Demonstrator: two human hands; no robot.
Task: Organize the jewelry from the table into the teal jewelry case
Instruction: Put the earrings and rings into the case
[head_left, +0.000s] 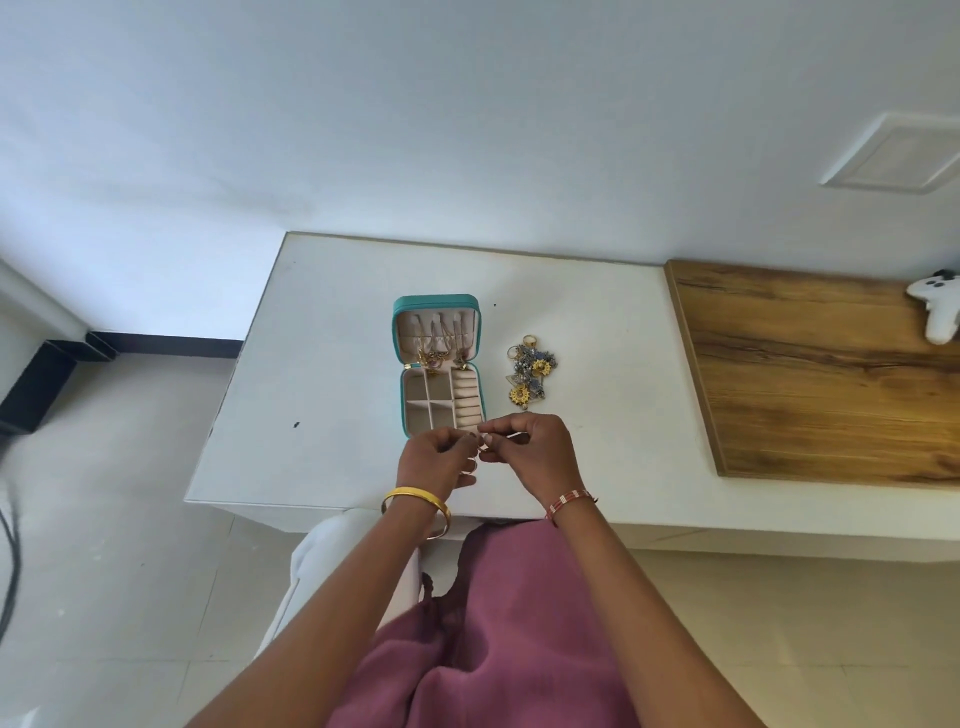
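— On the counter (322, 364), what's where?
— Open case (439, 364), jewelry (530, 375) heaped just right of it.
— Hands?
— Left hand (439, 460) and right hand (537, 452) together pinch something tiny near the case's front edge.

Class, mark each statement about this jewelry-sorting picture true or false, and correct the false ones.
1. The teal case lies open. True.
2. The jewelry pile lies left of the case. False: it lies to its right.
3. Both hands, left hand and right hand, meet at the case's near edge, pinching something small. True.
4. The case sits on the wooden board. False: it sits on the white table.
5. The lid is bare inside. False: chains hang there.
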